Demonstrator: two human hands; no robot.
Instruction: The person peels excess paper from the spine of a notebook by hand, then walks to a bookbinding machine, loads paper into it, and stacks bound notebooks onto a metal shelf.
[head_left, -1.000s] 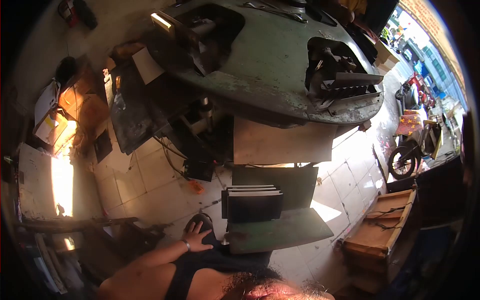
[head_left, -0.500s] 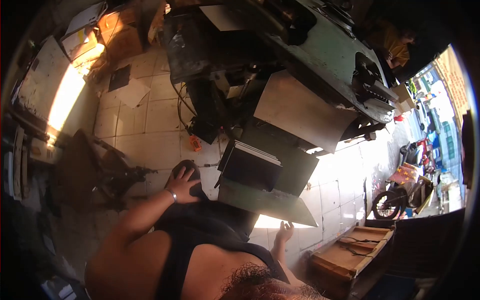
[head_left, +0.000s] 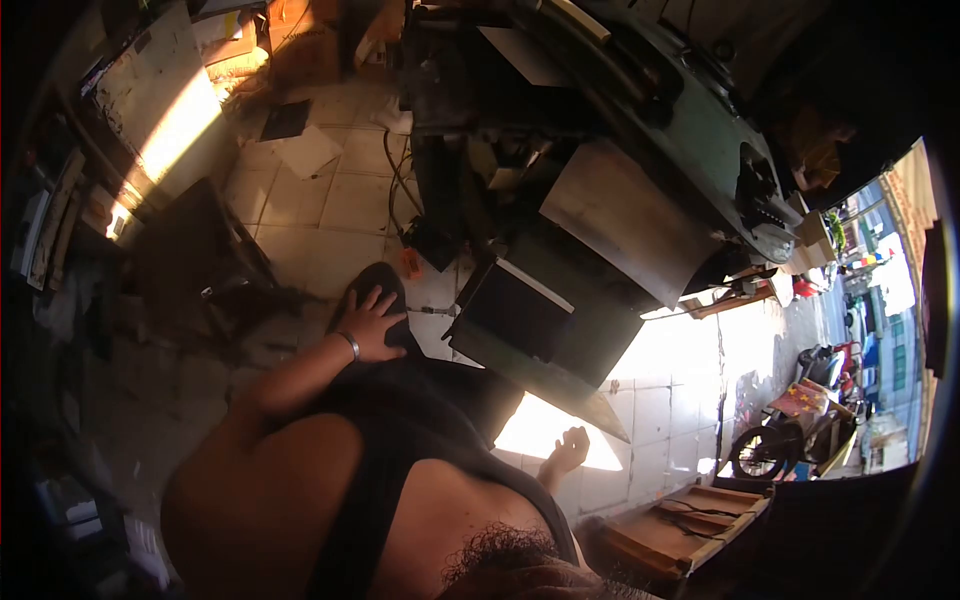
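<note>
My left hand [head_left: 371, 328], with a metal bracelet on its wrist, rests on my dark-clad knee [head_left: 375, 285], fingers spread. My right hand [head_left: 570, 450] is beside the pointed corner of a greenish flat panel [head_left: 575, 402], apart from it. Its fingers are curled in, and nothing shows in them. Before me stands a dark green surface [head_left: 610, 325]. A stack of dark sheets [head_left: 515, 310] with a pale edge lies on it. Just beyond is a large brownish sheet [head_left: 630, 220], next to a pale green machine [head_left: 690, 140].
A shallow wooden tray [head_left: 690, 530] with dark cords stands at the lower right. An orange object [head_left: 411, 263] lies on the tiled floor near a cable. Cardboard boxes [head_left: 303, 40] are at the upper left. A person [head_left: 820, 150] is at the upper right, and a motorcycle [head_left: 770, 445] outside.
My right hand has drawn back from the panel's edge and its fingers have curled. My left hand stays on the knee. The view has turned, and the bright floor patch shows larger.
</note>
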